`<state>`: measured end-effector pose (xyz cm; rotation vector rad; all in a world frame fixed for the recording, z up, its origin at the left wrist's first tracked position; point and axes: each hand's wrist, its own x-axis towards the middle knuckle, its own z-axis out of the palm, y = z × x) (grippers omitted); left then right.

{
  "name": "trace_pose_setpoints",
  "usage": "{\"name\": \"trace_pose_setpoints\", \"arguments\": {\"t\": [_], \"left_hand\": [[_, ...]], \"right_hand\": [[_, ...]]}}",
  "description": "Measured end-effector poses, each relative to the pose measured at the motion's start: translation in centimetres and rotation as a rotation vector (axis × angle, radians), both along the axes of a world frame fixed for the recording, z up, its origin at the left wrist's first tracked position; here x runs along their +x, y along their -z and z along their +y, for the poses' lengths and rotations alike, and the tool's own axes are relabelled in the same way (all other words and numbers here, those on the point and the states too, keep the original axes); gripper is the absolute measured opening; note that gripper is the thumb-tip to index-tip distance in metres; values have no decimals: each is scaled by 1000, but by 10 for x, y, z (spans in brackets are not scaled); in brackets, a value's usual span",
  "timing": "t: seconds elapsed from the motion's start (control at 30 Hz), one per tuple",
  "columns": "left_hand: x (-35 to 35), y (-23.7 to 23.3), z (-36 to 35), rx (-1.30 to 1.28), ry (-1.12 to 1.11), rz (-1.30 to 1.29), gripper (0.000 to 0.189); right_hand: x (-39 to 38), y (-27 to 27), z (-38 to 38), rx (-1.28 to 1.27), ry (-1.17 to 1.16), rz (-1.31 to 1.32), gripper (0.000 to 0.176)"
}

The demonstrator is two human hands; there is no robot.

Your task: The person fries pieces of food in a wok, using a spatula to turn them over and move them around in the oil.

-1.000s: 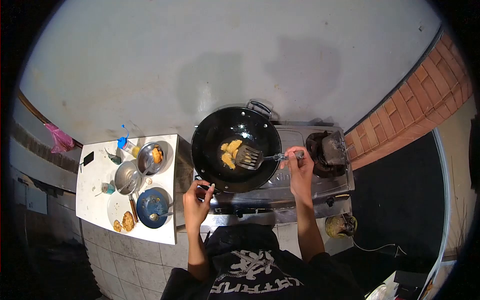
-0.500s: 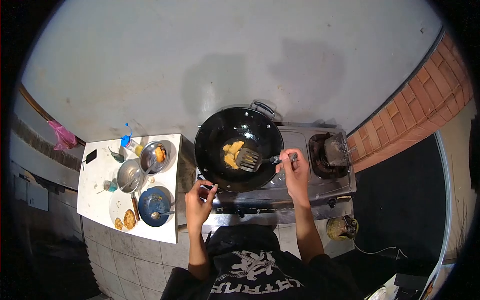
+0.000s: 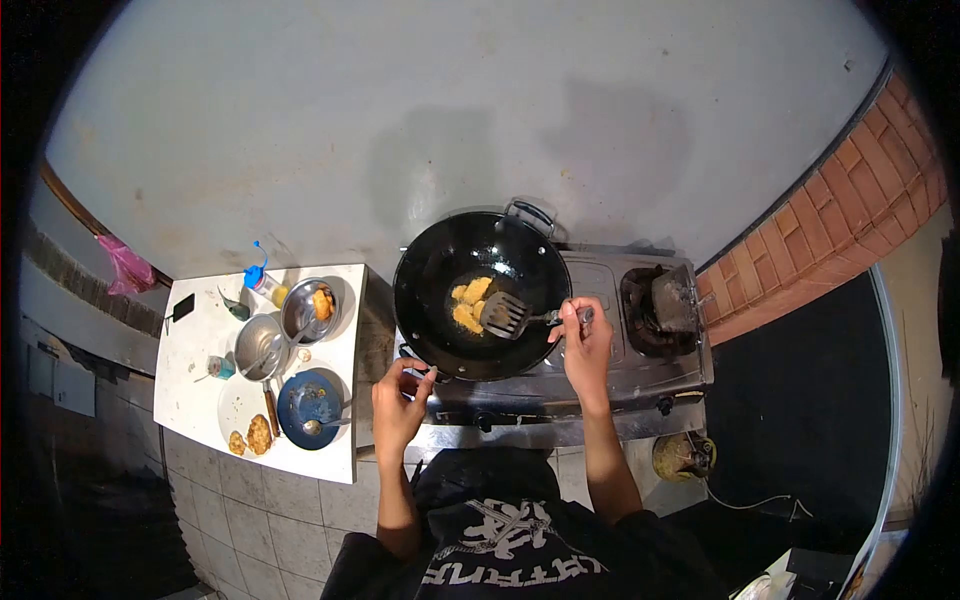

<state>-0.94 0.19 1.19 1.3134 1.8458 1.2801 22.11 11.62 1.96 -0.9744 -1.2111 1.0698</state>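
Note:
A large black wok point(image 3: 430, 260) sits on the left side of the gas stove. Yellow-brown pieces of food point(image 3: 470, 315) lie in its middle. My right hand point(image 3: 587, 345) grips the handle of a slotted spatula point(image 3: 506, 315), whose head is in the wok against the right side of the food. At the wok's lower left rim, my left hand point(image 3: 403, 405) is closed on the near wok handle point(image 3: 420, 366), thumb and fingers pinched together.
The white table point(image 3: 190, 375) at left holds metal pans point(image 3: 262, 345), a blue plate point(image 3: 308, 395), a white plate with fried pieces point(image 3: 259, 434) and a blue-capped bottle point(image 3: 258, 278). A second burner point(image 3: 645, 312) is at right; a gas cylinder point(image 3: 684, 457) stands below.
The spatula head has shifted slightly right and up and is turned a little against the food. My left hand stays at the wok handle.

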Motion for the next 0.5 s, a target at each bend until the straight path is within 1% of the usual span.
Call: {"name": "trace_pose_setpoints", "arguments": {"t": [0.17,0.23,0.5], "left_hand": [[0,3,0,-26,17,-41,16],[0,0,0,-78,27,-3,18],[-1,5,0,-76,46,-12,18]], "right_hand": [[-8,9,-5,28,19,-75,12],[-12,13,-7,12,42,-84,13],[-10,16,-7,-24,30,-107,14]]}}
